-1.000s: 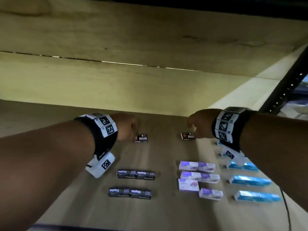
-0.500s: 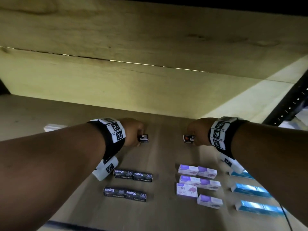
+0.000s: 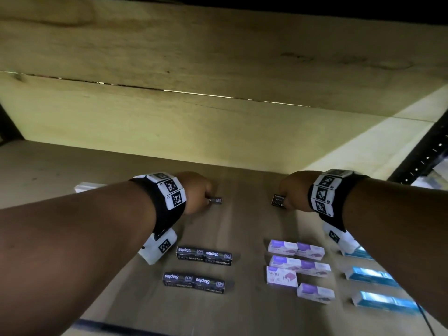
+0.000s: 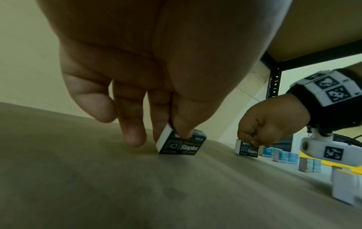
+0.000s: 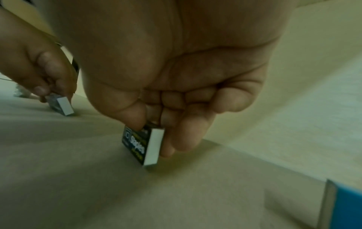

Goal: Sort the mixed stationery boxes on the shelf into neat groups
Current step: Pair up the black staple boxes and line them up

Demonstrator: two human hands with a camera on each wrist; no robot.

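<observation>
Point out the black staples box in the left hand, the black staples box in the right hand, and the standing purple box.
Small black cardboard staples box in left hand (image 4: 181, 146): left wrist view, printed front face.
Small black cardboard staples box in right hand (image 5: 137, 147): right wrist view, printed face.
Upright purple-and-white cardboard staples box (image 3: 282, 277): head view, front panel.

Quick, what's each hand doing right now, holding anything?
Left hand: pinching a black staples box on the shelf.
Right hand: pinching another black staples box, tilted on edge.
</observation>
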